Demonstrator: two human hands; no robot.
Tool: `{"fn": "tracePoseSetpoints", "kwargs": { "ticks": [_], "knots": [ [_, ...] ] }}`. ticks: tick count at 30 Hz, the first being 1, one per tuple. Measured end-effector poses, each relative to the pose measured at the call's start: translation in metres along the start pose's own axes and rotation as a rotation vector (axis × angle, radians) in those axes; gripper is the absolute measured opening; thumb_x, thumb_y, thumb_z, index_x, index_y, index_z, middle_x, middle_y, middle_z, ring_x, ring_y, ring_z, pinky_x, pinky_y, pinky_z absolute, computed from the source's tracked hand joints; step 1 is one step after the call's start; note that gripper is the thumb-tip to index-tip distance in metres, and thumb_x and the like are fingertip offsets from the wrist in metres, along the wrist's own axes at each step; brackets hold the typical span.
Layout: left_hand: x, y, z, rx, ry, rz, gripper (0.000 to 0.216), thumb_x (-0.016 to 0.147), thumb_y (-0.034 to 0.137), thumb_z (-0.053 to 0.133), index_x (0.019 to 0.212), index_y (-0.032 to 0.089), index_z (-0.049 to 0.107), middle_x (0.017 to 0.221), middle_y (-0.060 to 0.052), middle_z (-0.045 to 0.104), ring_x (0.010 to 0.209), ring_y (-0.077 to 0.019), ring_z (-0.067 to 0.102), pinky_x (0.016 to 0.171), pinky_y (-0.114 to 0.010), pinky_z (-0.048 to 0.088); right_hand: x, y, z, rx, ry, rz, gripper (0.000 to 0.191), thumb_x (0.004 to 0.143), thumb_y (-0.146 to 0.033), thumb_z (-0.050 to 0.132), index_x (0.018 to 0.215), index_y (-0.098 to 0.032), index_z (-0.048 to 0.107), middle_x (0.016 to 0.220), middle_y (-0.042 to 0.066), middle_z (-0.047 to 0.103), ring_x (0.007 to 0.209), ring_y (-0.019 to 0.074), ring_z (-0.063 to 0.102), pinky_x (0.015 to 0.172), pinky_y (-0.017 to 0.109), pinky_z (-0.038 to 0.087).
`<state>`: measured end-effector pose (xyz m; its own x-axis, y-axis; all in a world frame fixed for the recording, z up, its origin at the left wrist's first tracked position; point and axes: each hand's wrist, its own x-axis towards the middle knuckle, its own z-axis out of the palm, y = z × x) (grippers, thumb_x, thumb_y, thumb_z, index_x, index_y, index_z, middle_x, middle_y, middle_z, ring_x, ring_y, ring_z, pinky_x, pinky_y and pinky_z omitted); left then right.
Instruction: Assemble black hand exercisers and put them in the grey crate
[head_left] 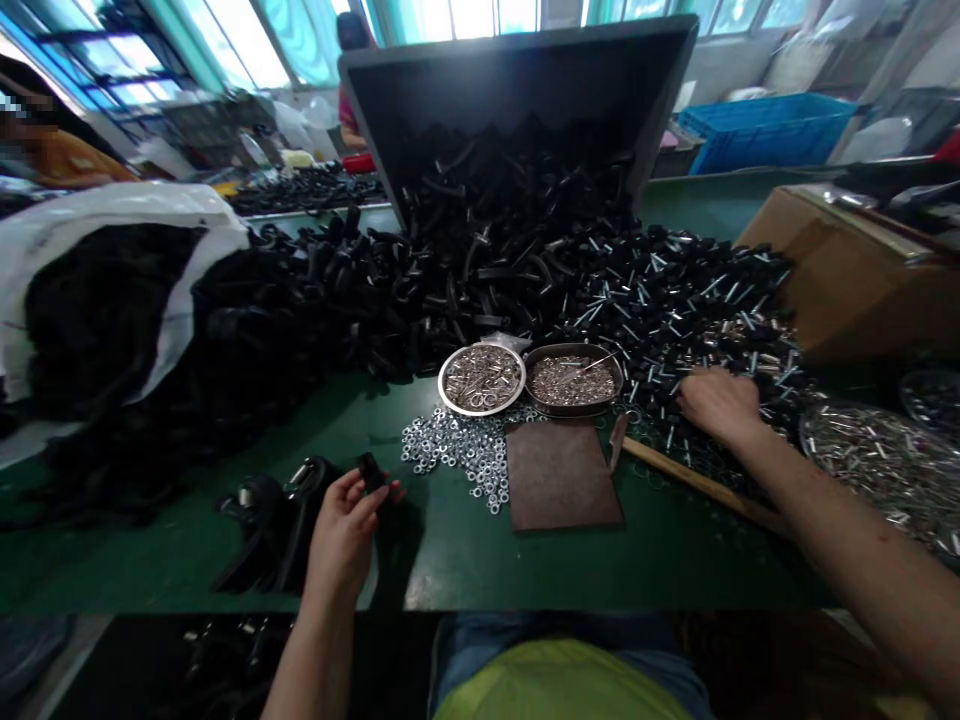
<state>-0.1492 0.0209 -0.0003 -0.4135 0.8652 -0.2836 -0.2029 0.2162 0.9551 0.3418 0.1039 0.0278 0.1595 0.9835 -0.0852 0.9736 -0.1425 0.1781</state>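
My left hand (346,528) is closed on a small black plastic part (372,472), held just above the green table (450,560) near its front edge. My right hand (718,402) reaches out to the right, fingers curled down into a spread of black knobs with silver bolts (690,300); whether it grips one is hidden. Between the hands lie a brown flat plate (562,474) and a scatter of silver nuts (457,450). Behind these stand a round white dish (481,379) and a dark oval dish (574,379), both filled with small metal pieces.
A big heap of black curved parts (465,260) spills from a tipped dark bin (517,90). Assembled black pieces (262,520) lie left of my left hand. A wooden-handled tool (697,482), a cardboard box (855,270), a tray of metal pins (877,460). Another person (45,140) far left.
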Motion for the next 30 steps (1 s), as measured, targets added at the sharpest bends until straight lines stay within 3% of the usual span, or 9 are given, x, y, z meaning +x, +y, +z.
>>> {"fn": "tracePoseSetpoints", "kwargs": {
  "ticks": [7,11,13,15,17,19,24,27,30],
  "knots": [
    [0.013,-0.012,0.004,0.466,0.046,0.141,0.034,0.065,0.033,0.067,0.093,0.015,0.067,0.079,-0.002,0.066,0.076,-0.0182,0.06,0.072,-0.027,0.044,0.011,-0.002,0.009,0.025,-0.045,-0.026,0.016,0.069,-0.03,0.066,0.063,-0.016,0.061,0.094,0.019,0.063,0.09,0.0355,0.059,0.064,0.043,0.044],
    [0.019,-0.015,0.014,0.891,-0.024,0.305,0.022,0.074,0.025,0.056,0.09,0.018,0.068,0.089,-0.006,0.066,0.085,-0.0208,0.061,0.076,-0.029,0.043,0.001,-0.003,0.009,0.082,-0.012,0.001,0.014,0.075,-0.029,0.061,0.067,-0.02,0.054,0.088,0.014,0.062,0.091,0.036,0.059,0.067,0.045,0.046],
    [0.02,-0.015,0.019,1.09,-0.065,0.397,0.022,0.074,0.016,0.051,0.087,0.018,0.068,0.093,-0.007,0.065,0.087,-0.021,0.061,0.076,-0.028,0.042,-0.009,-0.005,0.002,0.281,0.065,0.12,0.014,0.075,-0.032,0.061,0.074,-0.021,0.053,0.081,0.012,0.06,0.087,0.0361,0.06,0.067,0.048,0.046],
    [0.02,-0.014,0.023,1.24,-0.089,0.44,0.021,0.072,0.011,0.048,0.083,0.017,0.065,0.093,-0.008,0.065,0.086,-0.0214,0.061,0.074,-0.028,0.042,-0.018,-0.008,-0.007,0.669,0.196,0.232,0.02,0.074,-0.033,0.063,0.087,-0.022,0.053,0.082,0.01,0.06,0.082,0.0323,0.062,0.068,0.048,0.046],
    [0.02,-0.013,0.024,1.326,-0.119,0.458,0.02,0.072,0.01,0.047,0.084,0.017,0.062,0.094,-0.009,0.064,0.084,-0.0222,0.061,0.071,-0.028,0.042,-0.025,-0.011,-0.015,1.016,0.286,0.232,0.027,0.078,-0.038,0.059,0.101,-0.024,0.052,0.089,0.01,0.061,0.077,0.0242,0.063,0.068,0.041,0.048],
    [0.022,-0.011,0.022,1.36,-0.165,0.473,0.02,0.074,0.013,0.047,0.087,0.018,0.061,0.094,-0.009,0.064,0.085,-0.0238,0.061,0.071,-0.028,0.042,-0.028,-0.013,-0.02,1.199,0.258,0.211,0.03,0.079,-0.042,0.057,0.102,-0.024,0.053,0.089,0.008,0.063,0.068,0.017,0.062,0.061,0.032,0.049],
    [0.024,-0.008,0.018,1.24,-0.183,0.441,0.019,0.072,0.018,0.055,0.089,0.02,0.064,0.09,-0.008,0.066,0.086,-0.0267,0.061,0.072,-0.029,0.042,-0.031,-0.015,-0.018,1.357,0.093,0.285,0.034,0.064,-0.044,0.071,0.073,-0.019,0.052,0.05,-0.005,0.047,0.037,0.006,0.037,0.034,0.021,0.025],
    [0.005,-0.003,0.033,0.83,-0.156,0.23,0.023,0.069,0.029,0.066,0.089,0.018,0.068,0.083,-0.006,0.068,0.081,-0.0252,0.062,0.071,-0.03,0.044,-0.048,-0.033,-0.023,1.631,-0.05,0.228,0.035,0.064,-0.045,0.072,0.077,-0.019,0.05,0.049,-0.008,0.044,0.037,0.0038,0.033,0.034,0.017,0.021],
    [-0.031,0.002,0.063,0.312,-0.302,-0.071,0.039,0.063,0.035,0.076,0.095,0.015,0.068,0.08,-0.003,0.068,0.074,-0.0187,0.063,0.074,-0.029,0.047,-0.077,-0.067,-0.032,1.804,-0.254,0.13,0.035,0.067,-0.044,0.071,0.085,-0.02,0.053,0.054,-0.007,0.05,0.038,0.0034,0.037,0.036,0.016,0.024]
  ]
}}
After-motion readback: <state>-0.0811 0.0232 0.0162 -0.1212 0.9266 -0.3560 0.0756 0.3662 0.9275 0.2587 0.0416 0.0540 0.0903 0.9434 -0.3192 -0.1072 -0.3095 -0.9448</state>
